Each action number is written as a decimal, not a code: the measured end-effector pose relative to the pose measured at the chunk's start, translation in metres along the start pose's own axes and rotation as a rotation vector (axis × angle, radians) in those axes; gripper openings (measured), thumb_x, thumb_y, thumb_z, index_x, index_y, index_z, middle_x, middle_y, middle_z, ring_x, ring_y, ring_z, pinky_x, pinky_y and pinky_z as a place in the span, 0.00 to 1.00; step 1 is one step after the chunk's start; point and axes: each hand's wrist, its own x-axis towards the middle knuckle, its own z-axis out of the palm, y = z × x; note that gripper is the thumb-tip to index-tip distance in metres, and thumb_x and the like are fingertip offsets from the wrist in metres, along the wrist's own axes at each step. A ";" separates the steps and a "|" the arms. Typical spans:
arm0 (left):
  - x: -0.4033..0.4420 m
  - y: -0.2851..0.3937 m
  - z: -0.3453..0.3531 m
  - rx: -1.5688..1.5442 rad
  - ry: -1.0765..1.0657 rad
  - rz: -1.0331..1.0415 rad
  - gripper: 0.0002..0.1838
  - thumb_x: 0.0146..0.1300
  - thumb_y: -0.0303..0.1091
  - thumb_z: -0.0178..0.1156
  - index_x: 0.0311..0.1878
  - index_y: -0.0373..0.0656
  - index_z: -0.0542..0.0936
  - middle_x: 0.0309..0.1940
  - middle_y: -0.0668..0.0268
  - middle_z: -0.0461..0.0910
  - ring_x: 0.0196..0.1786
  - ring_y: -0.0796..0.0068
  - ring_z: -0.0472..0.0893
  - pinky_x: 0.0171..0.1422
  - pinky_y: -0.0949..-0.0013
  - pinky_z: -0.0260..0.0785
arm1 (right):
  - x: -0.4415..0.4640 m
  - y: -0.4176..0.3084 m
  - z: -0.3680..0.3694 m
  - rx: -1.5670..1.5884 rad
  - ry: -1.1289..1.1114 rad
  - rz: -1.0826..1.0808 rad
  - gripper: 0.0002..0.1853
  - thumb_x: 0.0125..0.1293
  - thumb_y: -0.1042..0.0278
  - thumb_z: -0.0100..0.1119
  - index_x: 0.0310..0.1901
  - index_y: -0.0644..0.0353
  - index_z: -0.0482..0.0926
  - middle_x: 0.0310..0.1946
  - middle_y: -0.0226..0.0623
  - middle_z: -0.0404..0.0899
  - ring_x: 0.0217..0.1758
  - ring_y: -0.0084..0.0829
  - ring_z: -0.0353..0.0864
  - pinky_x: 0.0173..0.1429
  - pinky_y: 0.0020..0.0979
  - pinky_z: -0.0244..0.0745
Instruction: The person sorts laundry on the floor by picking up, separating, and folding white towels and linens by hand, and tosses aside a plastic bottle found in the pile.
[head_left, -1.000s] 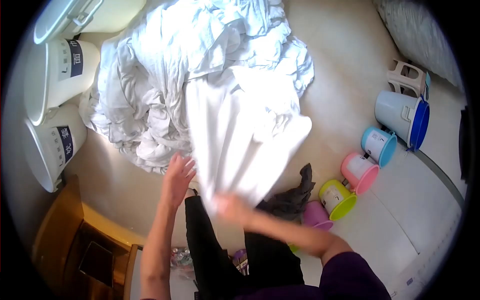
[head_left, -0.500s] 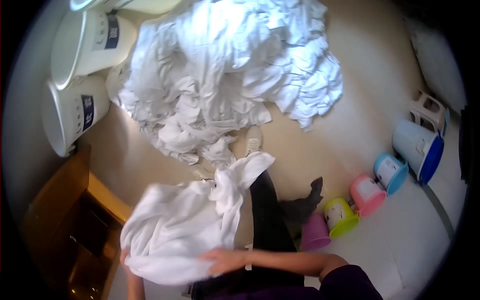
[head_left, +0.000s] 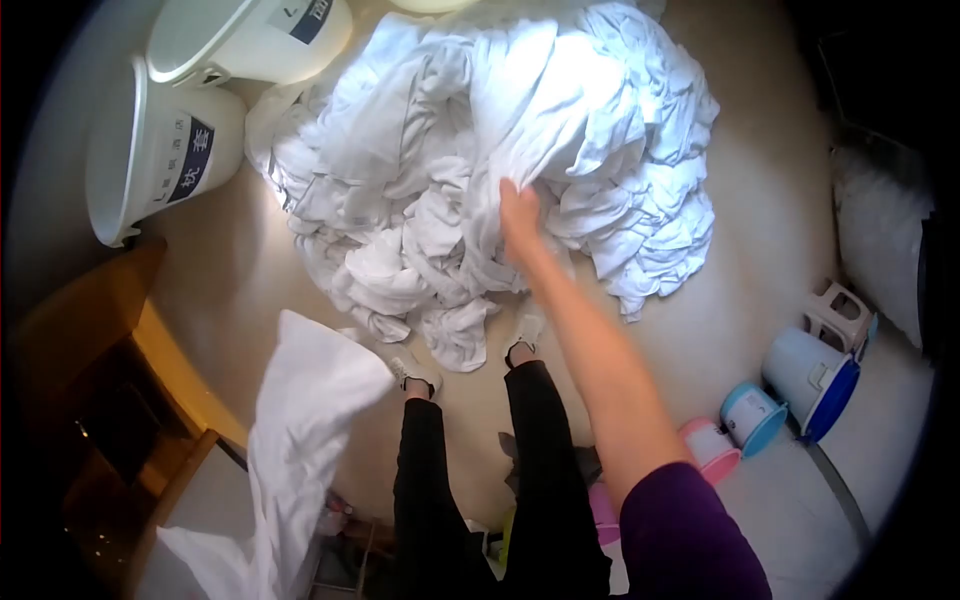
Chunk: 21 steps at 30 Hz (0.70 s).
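Note:
A large heap of crumpled white cloths [head_left: 400,190] lies on the floor in front of me. My right hand [head_left: 520,215] reaches into the middle of the heap, its fingers closed on a fold of white cloth. A separate white cloth [head_left: 300,430] hangs in the air at the lower left, over the edge of wooden furniture. My left hand is not visible.
White labelled bins [head_left: 170,150] line the upper left. Wooden furniture [head_left: 190,380] stands at the lower left. At the right are a blue-rimmed bucket [head_left: 805,375], small coloured buckets [head_left: 750,415] and a stool [head_left: 838,315]. My shoes [head_left: 415,372] are near the heap.
My right hand has left the separate cloth and moved up to the heap, closing on cloth there. That separate cloth has shifted left, and my left hand has gone out of view.

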 end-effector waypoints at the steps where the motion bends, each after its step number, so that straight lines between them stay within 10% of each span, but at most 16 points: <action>1: 0.024 0.000 0.013 0.004 -0.004 0.076 0.40 0.67 0.46 0.53 0.75 0.39 0.51 0.73 0.48 0.56 0.75 0.45 0.54 0.76 0.48 0.50 | -0.034 -0.010 -0.005 0.122 -0.025 -0.063 0.25 0.68 0.54 0.53 0.50 0.73 0.74 0.46 0.47 0.79 0.51 0.34 0.76 0.55 0.34 0.68; 3: 0.141 -0.025 0.117 -0.039 0.068 0.478 0.36 0.63 0.40 0.56 0.72 0.36 0.59 0.65 0.44 0.69 0.70 0.47 0.64 0.80 0.56 0.34 | -0.128 -0.018 -0.035 0.089 -0.130 -0.194 0.21 0.70 0.58 0.51 0.48 0.73 0.73 0.40 0.47 0.78 0.44 0.28 0.74 0.50 0.33 0.70; 5: 0.130 0.109 0.112 -0.317 0.080 0.829 0.20 0.63 0.37 0.57 0.56 0.42 0.79 0.53 0.55 0.80 0.61 0.55 0.75 0.78 0.53 0.45 | -0.219 -0.021 -0.064 -0.177 -0.275 -0.237 0.19 0.69 0.59 0.56 0.47 0.71 0.74 0.34 0.49 0.80 0.38 0.30 0.76 0.45 0.35 0.72; 6: 0.121 0.160 0.106 -0.554 -0.057 0.914 0.16 0.63 0.37 0.58 0.51 0.41 0.82 0.52 0.60 0.82 0.59 0.60 0.76 0.80 0.56 0.33 | -0.254 -0.020 -0.068 -0.165 -0.252 -0.321 0.19 0.68 0.59 0.57 0.47 0.71 0.74 0.36 0.50 0.80 0.38 0.33 0.78 0.45 0.35 0.72; 9: 0.113 0.263 0.094 -0.802 -0.472 0.894 0.21 0.69 0.48 0.54 0.49 0.40 0.83 0.44 0.67 0.81 0.52 0.74 0.74 0.68 0.63 0.56 | -0.335 -0.009 -0.077 -0.378 -0.243 -0.134 0.14 0.68 0.62 0.57 0.46 0.66 0.75 0.35 0.51 0.78 0.37 0.42 0.81 0.43 0.38 0.73; 11: 0.102 0.295 0.094 -1.016 -0.943 0.846 0.26 0.64 0.47 0.58 0.60 0.42 0.77 0.57 0.61 0.75 0.60 0.66 0.72 0.72 0.65 0.52 | -0.386 -0.008 -0.047 -0.689 -0.480 -0.371 0.10 0.68 0.65 0.55 0.43 0.63 0.75 0.32 0.50 0.74 0.35 0.46 0.78 0.42 0.40 0.72; 13: 0.091 0.310 0.102 -0.590 -0.748 1.362 0.34 0.52 0.39 0.68 0.63 0.38 0.72 0.58 0.56 0.72 0.64 0.58 0.69 0.69 0.58 0.60 | -0.441 -0.007 0.001 -0.337 -0.682 -0.624 0.08 0.65 0.72 0.52 0.43 0.64 0.77 0.37 0.49 0.76 0.39 0.48 0.77 0.43 0.42 0.74; 21: 0.089 0.188 0.157 -1.681 -0.721 0.301 0.32 0.50 0.33 0.65 0.61 0.35 0.71 0.56 0.59 0.74 0.57 0.61 0.74 0.62 0.61 0.67 | -0.467 -0.077 0.040 0.209 -1.179 -0.578 0.14 0.64 0.73 0.55 0.50 0.68 0.71 0.40 0.50 0.71 0.43 0.53 0.74 0.48 0.44 0.69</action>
